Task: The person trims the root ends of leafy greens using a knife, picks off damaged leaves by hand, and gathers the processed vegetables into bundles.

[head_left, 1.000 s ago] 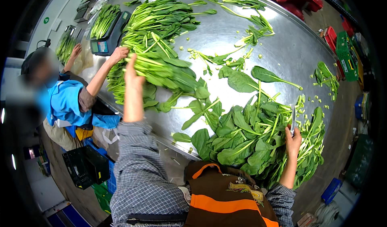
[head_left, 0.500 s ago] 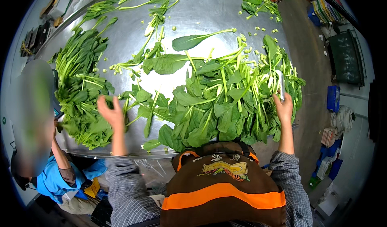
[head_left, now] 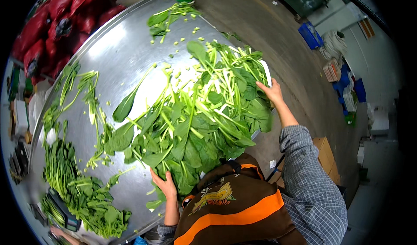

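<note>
A large heap of leafy greens (head_left: pixel 191 132) with pale stalks lies along the near right side of a metal table (head_left: pixel 124 62). My left hand (head_left: pixel 166 186) is open, fingers apart, against the leaves at the heap's near left edge. At the heap's right side, my right hand (head_left: pixel 273 93) is closed around a slim white curved tool (head_left: pixel 266 73); its exact kind is unclear. A single leafy stem (head_left: pixel 126 105) points out from the heap's left side. Small cut stalk ends (head_left: pixel 177 74) are scattered behind the heap.
More greens (head_left: pixel 82 188) lie in a pile at the left, beside a dark device (head_left: pixel 63 210). Another person's hand (head_left: pixel 58 233) shows at the lower left. Red sacks (head_left: pixel 65 21) are stacked beyond the table. Cardboard boxes (head_left: pixel 325 158) stand at the right.
The view has swung to the right. My left hand has moved from near the left pile to the big heap's near left edge. My right hand still grips the white tool.
</note>
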Tool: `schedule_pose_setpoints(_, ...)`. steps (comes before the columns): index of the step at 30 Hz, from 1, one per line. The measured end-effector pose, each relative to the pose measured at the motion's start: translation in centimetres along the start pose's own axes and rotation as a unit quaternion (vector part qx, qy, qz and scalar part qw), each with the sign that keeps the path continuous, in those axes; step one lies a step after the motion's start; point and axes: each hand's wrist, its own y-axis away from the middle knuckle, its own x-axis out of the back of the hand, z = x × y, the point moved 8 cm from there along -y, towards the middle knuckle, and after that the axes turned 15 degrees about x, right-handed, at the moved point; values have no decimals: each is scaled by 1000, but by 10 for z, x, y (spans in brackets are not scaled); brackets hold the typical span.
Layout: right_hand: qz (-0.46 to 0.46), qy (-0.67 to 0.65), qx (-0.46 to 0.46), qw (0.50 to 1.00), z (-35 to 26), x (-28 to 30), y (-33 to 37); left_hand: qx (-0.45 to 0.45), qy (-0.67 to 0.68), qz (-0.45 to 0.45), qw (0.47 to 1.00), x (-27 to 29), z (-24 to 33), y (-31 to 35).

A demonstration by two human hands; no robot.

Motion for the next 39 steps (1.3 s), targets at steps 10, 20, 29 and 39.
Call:
schedule_pose_setpoints(10, -98, -49, -27, 994, 67, -60, -83, 283, 232, -181, 913, -38, -16, -11)
schedule_pose_setpoints(20, -296, -210, 79, 929, -31, -88, 65, 431, 223, -264, 834, -156, 73, 46)
schedule_pose_setpoints(29, -293, -256, 119, 913, -34, -96, 5, 337, 164, -225, 900, -276, 171, -5)
schedule_pose_setpoints(39, -243, -378, 111, 887, -64, -129, -238, 320, 142, -282, 893, -407, 333, -142)
